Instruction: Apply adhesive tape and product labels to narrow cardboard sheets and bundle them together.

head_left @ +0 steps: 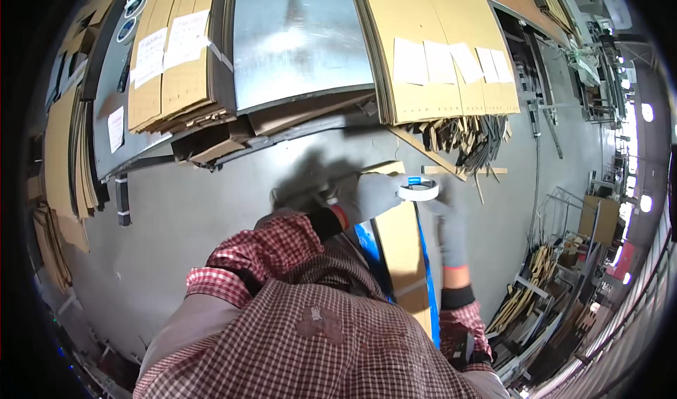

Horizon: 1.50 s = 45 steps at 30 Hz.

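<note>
My left hand, in a grey glove, grips a roll of white tape by its left side. A bit of blue shows inside the ring. At the roll's right edge is my right hand, also gloved in grey. Its fingers are smeared by motion, so whether they pinch the tape is unclear. Beneath both hands runs a long, narrow cardboard piece, with blue strips along its sides. Its near end is hidden by my checked clothing.
Ahead stands a metal-topped table between a left cardboard stack and a right cardboard stack, both bearing white papers. Dark and tan strips hang under the right stack. Wood offcuts lie to the right on the grey floor.
</note>
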Tool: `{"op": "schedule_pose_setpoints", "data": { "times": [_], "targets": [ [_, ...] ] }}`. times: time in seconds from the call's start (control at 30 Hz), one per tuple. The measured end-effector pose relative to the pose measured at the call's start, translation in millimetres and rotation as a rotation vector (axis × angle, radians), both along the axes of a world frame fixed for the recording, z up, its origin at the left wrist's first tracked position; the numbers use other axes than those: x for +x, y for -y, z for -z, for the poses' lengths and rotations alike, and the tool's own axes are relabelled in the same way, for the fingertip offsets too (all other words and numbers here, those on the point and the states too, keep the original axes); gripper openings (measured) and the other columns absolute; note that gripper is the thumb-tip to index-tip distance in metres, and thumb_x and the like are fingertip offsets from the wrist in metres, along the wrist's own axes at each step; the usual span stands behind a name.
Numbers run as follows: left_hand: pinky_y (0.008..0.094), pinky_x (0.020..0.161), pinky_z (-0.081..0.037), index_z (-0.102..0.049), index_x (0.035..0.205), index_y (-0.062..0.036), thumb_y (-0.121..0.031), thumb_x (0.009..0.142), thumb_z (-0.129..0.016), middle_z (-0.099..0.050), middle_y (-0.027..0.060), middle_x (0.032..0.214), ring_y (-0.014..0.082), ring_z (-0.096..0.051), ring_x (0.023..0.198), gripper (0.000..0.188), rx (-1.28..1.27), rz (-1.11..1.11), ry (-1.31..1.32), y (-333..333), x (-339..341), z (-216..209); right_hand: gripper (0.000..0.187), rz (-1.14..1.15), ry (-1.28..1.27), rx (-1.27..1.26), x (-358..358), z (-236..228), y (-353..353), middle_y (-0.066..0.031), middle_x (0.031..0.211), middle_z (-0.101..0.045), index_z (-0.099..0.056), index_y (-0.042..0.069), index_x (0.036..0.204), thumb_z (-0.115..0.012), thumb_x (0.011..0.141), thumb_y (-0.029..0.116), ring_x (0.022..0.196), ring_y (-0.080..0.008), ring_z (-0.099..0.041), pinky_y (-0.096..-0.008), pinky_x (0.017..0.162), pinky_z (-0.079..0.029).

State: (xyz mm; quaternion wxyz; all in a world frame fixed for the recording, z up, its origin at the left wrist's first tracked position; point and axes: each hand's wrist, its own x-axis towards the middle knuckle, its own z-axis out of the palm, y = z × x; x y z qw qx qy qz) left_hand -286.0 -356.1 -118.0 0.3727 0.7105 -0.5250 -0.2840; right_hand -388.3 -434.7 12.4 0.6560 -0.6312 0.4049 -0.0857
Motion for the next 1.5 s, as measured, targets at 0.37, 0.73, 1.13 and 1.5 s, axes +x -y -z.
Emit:
{"op": "schedule_pose_setpoints", "data": {
  "times": [0.37, 0.73, 1.13, 1.5],
  "targets": [
    [0.0391, 0.043, -0.044, -0.056, 0.126, -0.0098, -0.031, 0.081, -0.064, -0.055, 0.0079, 0.055, 0.0245, -0.055, 0.044, 0.051, 0.241, -0.056, 0.203, -3.5, -15.4, -14.8, 0.014, -1.363, -0.28, -0.951, 16.0, 113.0, 140.5, -0.0146, 0.078, -0.066, -0.064, 0.011, 0.093, -0.058, 0.083, 0.019, 0.076, -0.0336, -0.066, -0.0434, 0.066, -0.05],
    [0.0315, 0.092, -0.048, -0.044, 0.136, -0.002, -0.028, 0.075, -0.08, -0.057, 0.0141, 0.126, 0.0214, -0.057, 0.111, 0.076, 0.119, -0.432, -0.848, -54.2, 1.7, 47.0, 0.024, -0.77, -0.539, -0.725, 3.9, 121.1, 80.1, -0.0178, 0.082, -0.065, -0.062, 0.007, 0.093, -0.054, 0.088, 0.029, 0.079, -0.0377, -0.064, -0.0489, 0.067, -0.048],
    [0.0478, 0.092, -0.045, -0.061, 0.111, 0.0009, -0.031, 0.08, -0.064, -0.064, 0.0201, 0.102, 0.0325, -0.056, 0.107, 0.044, -0.219, -0.785, 0.221, 13.0, 282.9, -80.3, 0.018, 0.172, 0.223, 0.104, -45.4, 21.1, 24.1, -0.0059, 0.092, -0.063, -0.058, 0.0, 0.107, -0.055, 0.092, 0.009, 0.076, -0.0105, -0.06, -0.023, 0.065, -0.049],
    [0.042, 0.073, -0.047, -0.074, 0.078, -0.016, -0.031, 0.065, -0.073, -0.066, 0.0078, 0.089, 0.0302, -0.061, 0.087, 0.02, 0.3, -0.419, 0.857, -2.1, 345.1, -42.6, 0.012, 0.284, 0.312, 0.157, -96.2, 40.8, -48.8, -0.0068, 0.087, -0.065, -0.06, 0.0, 0.097, -0.057, 0.091, 0.009, 0.07, -0.0119, -0.06, -0.0232, 0.065, -0.049]
  ]
}}
